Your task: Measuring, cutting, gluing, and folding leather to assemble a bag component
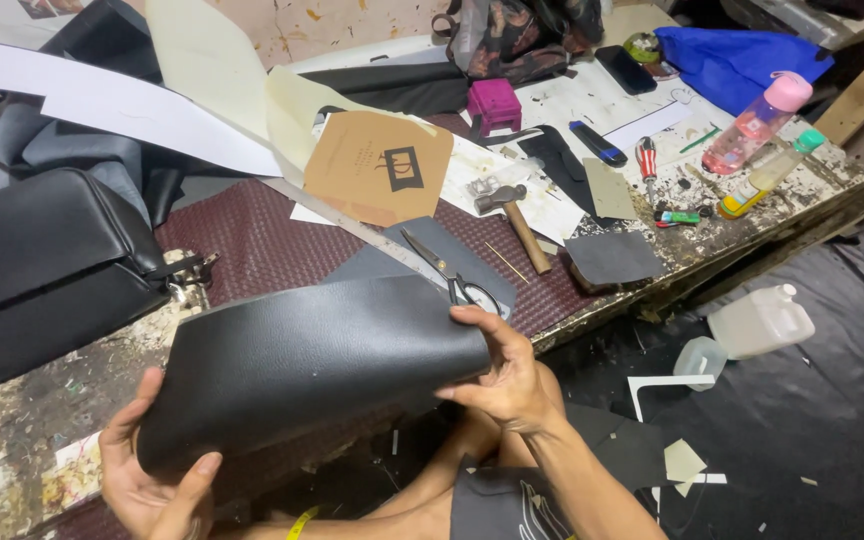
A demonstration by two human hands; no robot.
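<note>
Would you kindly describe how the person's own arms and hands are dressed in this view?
Both hands are bare: no gloves, rings or watch show on the left hand or the right hand. The right forearm is uncovered with no sleeve in sight; the left arm lies outside the picture.

Single head-worn view, looking steeply down — close over the lap, workbench (72, 400) edge beyond, floor at right

Left hand (152, 480) at lower-left corner of curved black leather panel (312, 365): palm up, fingers spread beneath, thumb pressing edge. Right hand (502, 375) at panel's right end: thumb on top, fingers curled under, forearm bare, angled down-right.
</note>
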